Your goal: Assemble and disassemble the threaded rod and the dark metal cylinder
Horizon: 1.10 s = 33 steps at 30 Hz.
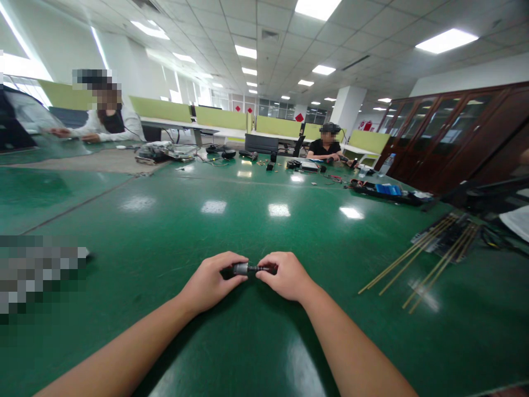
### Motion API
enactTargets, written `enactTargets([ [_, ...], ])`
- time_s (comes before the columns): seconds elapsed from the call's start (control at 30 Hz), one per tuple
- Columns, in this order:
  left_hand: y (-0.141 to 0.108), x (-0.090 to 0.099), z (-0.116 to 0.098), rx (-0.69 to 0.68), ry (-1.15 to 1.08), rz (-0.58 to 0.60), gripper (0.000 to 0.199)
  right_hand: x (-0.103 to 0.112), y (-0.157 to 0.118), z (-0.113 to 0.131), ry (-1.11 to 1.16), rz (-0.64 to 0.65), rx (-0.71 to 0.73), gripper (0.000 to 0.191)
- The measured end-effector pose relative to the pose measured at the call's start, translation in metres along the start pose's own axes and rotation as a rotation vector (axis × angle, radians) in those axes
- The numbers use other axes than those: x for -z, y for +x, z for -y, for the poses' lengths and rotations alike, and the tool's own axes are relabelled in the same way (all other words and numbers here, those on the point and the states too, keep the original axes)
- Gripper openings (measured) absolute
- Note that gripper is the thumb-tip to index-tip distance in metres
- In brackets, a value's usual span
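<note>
left hand (210, 282): low centre of the frame, resting on the table, fingers curled and grasping the silver end of the small part.
right hand (285, 275): just right of it, fingers pinched closed on the other, dark end; the two hands nearly touch.
small part: short dark cylindrical metal piece with a silver collar (247, 269), held level between both hands just above the glossy green table (256, 342), centre of the frame.
doing it well: judging from the grip, keep both wrists planted on the table, hold the collar end steady and let only the other fingertips work, staying in line with the piece's axis.
right of frame: bundle of thin brass-coloured rods (417, 259) lying fanned on the table, well apart from the hands.
far edge: scattered dark tools and cables (165, 151) at upper left of centre; a seated person in a dark shirt (328, 146) and another in a white shirt (107, 118) at work.
</note>
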<state>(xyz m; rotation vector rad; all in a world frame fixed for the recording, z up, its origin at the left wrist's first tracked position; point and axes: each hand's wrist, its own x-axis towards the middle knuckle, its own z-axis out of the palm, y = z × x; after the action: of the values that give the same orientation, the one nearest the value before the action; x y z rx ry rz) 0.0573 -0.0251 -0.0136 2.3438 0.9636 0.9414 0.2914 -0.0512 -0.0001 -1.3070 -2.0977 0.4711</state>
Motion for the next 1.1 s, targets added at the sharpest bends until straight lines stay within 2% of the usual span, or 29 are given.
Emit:
enactTargets([
  [1.1,-0.0014,0.0000,0.0040,0.025,0.003,0.001,0.029,0.0015,-0.0005,-0.0040,-0.006,0.004,-0.003,0.013],
])
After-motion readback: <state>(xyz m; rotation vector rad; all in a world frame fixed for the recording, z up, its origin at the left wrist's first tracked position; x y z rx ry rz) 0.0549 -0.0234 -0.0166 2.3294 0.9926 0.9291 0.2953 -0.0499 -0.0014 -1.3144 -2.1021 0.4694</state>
